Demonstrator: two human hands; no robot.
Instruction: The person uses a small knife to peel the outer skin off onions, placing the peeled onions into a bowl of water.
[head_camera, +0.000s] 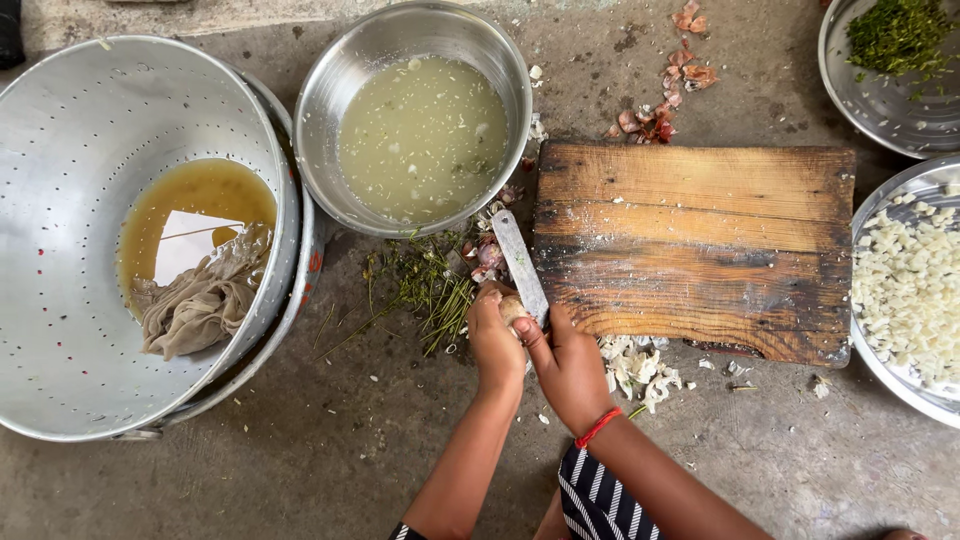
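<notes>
Peeling a small bulb (513, 308) right off the board's (700, 240) 8 o'clock corner.
Left hand (495, 345) pinches the bulb, right hand (568, 365) clenches the knife (520, 265); keep shallow strokes, blade angled away from the thumb.

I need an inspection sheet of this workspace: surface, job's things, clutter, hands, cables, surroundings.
Surface: stained concrete floor.
Job's things: knife in right hand; small pale bulb in left hand; empty wooden board.
Clutter: peels near the hands, herb stems, reddish skins.
Hands: both shut, close together.
Cables: nothing seen.
Surroundings: colander with cloth, bowl of cloudy liquid, plate of chopped white bits, plate of greens.
</notes>
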